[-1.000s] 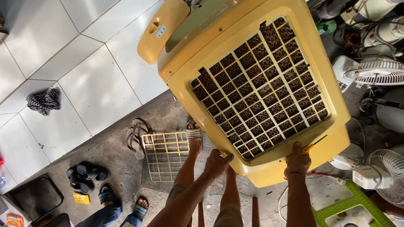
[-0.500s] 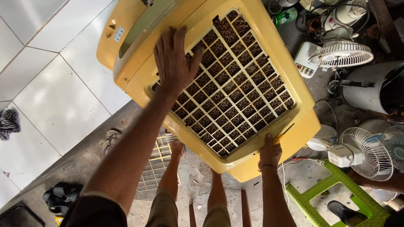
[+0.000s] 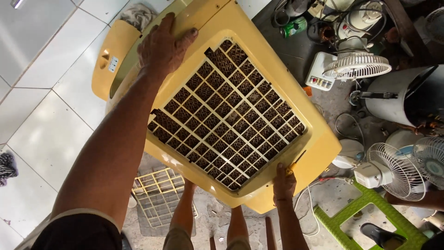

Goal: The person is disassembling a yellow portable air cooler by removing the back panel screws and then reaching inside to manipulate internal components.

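White floor tiles and grey concrete lie under a yellow air cooler casing [image 3: 259,55], tilted with its long axis running away from the person. Left hand [image 3: 163,48] lies flat, fingers spread, on its far top edge; right hand [image 3: 283,184] grips the near lower rim beside a yellow-handled tool [image 3: 293,165].

A small white rectangular label [image 3: 113,64] sits on the yellow side flap [image 3: 108,65] of the cooler, at the upper left, just below a small round recess. A green can [image 3: 293,27] with a printed wrap lies on the dark floor at the top, among cables. The white fan base [image 3: 318,71] carries a pale control panel with a row of small buttons; its markings are too small to make out.
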